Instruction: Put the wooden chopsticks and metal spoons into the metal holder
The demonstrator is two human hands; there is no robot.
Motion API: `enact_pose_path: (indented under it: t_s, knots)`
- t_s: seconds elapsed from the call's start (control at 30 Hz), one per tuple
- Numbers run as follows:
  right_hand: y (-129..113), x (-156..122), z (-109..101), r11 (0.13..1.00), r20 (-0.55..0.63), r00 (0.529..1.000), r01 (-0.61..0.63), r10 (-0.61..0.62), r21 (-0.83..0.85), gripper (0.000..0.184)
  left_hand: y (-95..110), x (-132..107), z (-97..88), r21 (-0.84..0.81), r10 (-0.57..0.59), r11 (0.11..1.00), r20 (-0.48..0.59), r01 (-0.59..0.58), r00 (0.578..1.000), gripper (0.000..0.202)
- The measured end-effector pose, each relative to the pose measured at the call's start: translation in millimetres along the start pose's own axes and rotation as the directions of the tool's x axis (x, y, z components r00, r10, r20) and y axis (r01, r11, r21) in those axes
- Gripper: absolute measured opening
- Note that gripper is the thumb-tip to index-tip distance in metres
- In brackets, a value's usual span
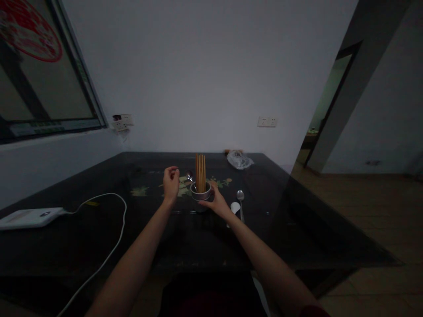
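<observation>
Near the middle of the table, my right hand (pixel 216 202) grips a small round metal cup (pixel 201 196) by its right side, thumb low and fingers around the rim. A bundle of wooden chopsticks (pixel 200 172) stands upright in the cup. A metal spoon (pixel 190 177) leans out of its left side, bowl end up. Just left of that spoon is my left hand (pixel 171 182), raised, with its fingers curled in; I see nothing in them. A second spoon (pixel 240 195) lies right of my right hand, beside a white object (pixel 235 208) partly hidden by my wrist.
The dark table (pixel 297 237) has a printed flower pattern. A crumpled clear plastic bag (pixel 239 160) lies at the back. At the left, a white device (pixel 33 218) has a white cable (pixel 124 220) running over the front edge. A wall stands behind the table.
</observation>
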State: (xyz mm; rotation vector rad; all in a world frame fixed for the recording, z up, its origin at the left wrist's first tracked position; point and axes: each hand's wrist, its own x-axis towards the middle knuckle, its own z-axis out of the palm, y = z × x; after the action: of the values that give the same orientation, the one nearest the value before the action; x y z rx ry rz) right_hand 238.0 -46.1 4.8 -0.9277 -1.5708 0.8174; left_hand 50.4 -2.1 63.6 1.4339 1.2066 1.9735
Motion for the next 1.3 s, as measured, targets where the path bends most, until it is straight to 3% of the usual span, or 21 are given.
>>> enact_pose_path:
  t_s: [0.23, 0.37, 0.5, 0.57, 0.63, 0.7, 0.8, 0.9, 0.97, 1.03, 1.1, 1.3]
  knots:
    - [-0.9, 1.4, -1.9, 1.000, -0.170, 0.985, -0.019, 0.016, -0.015, 0.078, 11.9, -6.3, 1.3, 0.010, 0.125, 0.992, 0.033, -0.126, 0.992, 0.018]
    - [-10.2, 4.3, -7.9, 1.000, -0.240, 0.971, -0.009, 0.015, 0.027, 0.062, 23.0, -15.7, 4.1, 0.033, 0.153, 0.987, 0.092, -0.157, 0.984, 0.019]
    - [-26.8, 12.6, -30.1, 1.000, -0.331, 0.944, 0.019, -0.011, 0.022, 0.043, 38.9, -30.1, 6.5, 0.025, 0.169, 0.984, 0.174, -0.176, 0.970, 0.022]
    - [-34.1, 17.8, -47.6, 1.000, -0.320, 0.947, 0.014, -0.020, -0.021, 0.036, 46.1, -40.1, 8.2, 0.058, 0.195, 0.975, 0.243, -0.215, 0.950, 0.025]
    - [-38.1, 22.0, -66.9, 0.999, -0.296, 0.955, -0.010, -0.005, -0.048, 0.035, 51.3, -52.0, 11.0, 0.113, 0.235, 0.950, 0.355, -0.292, 0.905, 0.028]
    - [-37.6, 24.1, -85.5, 0.994, -0.280, 0.960, -0.043, 0.013, -0.102, 0.036, 53.6, -64.6, 14.9, 0.138, 0.260, 0.918, 0.500, -0.372, 0.826, 0.030]
    - [-29.8, 21.9, -108.9, 0.947, -0.313, 0.948, -0.156, 0.063, -0.281, 0.034, 51.3, -82.0, 22.5, 0.085, 0.283, 0.871, 0.718, -0.484, 0.636, 0.029]
    - [-20.1, 15.0, -123.7, 0.768, -0.370, 0.915, -0.352, 0.161, -0.536, 0.027, 43.8, -96.2, 30.7, 0.031, 0.272, 0.825, 0.854, -0.565, 0.444, 0.027]
    - [-16.4, 10.0, -127.9, 0.597, -0.383, 0.887, -0.459, 0.259, -0.659, 0.023, 37.7, -105.1, 36.0, 0.031, 0.229, 0.806, 0.905, -0.591, 0.359, 0.026]
    - [-16.0, 6.0, -128.3, 0.447, -0.382, 0.854, -0.513, 0.354, -0.732, 0.023, 32.1, -114.2, 41.0, 0.048, 0.174, 0.797, 0.936, -0.602, 0.306, 0.024]
    - [-18.1, 3.1, -126.4, 0.347, -0.373, 0.830, -0.523, 0.415, -0.779, 0.024, 28.0, -122.7, 45.4, 0.079, 0.114, 0.800, 0.953, -0.595, 0.281, 0.021]
    - [-24.8, -1.7, -120.8, 0.245, -0.350, 0.805, -0.506, 0.479, -0.827, 0.034, 21.4, -132.6, 52.0, 0.174, -0.018, 0.837, 0.956, -0.519, 0.292, 0.014]
